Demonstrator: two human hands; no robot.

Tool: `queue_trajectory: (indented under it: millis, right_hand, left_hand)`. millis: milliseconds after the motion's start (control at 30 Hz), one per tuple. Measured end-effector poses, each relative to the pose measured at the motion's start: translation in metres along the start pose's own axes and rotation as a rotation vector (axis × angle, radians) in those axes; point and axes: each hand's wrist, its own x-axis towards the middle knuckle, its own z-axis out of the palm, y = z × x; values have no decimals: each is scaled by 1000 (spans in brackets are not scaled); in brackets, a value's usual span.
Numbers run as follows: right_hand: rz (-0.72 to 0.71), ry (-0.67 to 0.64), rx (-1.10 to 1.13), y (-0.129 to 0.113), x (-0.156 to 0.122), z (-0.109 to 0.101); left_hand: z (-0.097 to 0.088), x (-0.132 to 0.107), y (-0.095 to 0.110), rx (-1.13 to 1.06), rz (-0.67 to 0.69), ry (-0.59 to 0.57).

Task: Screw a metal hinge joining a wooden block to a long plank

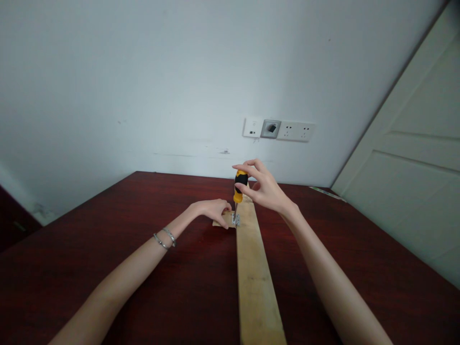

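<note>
My right hand [264,187] grips the handle of a yellow and black screwdriver [240,180], which stands nearly upright with its shaft pointing down. The tip meets a small metal hinge [235,219] that bridges a long wooden plank [253,268] and a short wooden piece [220,223] on its left. My left hand [215,211] is closed on the short piece, thumb on top and the other fingers at its far side. Any screw under the tip is too small to make out.
The dark red tabletop [172,282] bears the plank, which runs from the near edge toward the wall. Wall sockets [293,131] sit behind the table. A white panelled door [413,158] stands at the right. A thin patterned strip [327,193] lies at the far right edge.
</note>
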Motion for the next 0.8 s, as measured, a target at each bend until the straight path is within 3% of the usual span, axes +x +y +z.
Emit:
queue_trajectory:
  millis: [133, 433, 800]
  right_hand:
    - [-21, -73, 17, -3, 0, -5]
    - [-46, -11, -23, 0, 1, 3]
    - [-72, -123, -53, -2, -1, -4]
  left_hand:
    - [1, 1, -2, -8, 11, -1]
    - [0, 0, 0, -31, -3, -13]
    - [-1, 0, 0, 10, 20, -13]
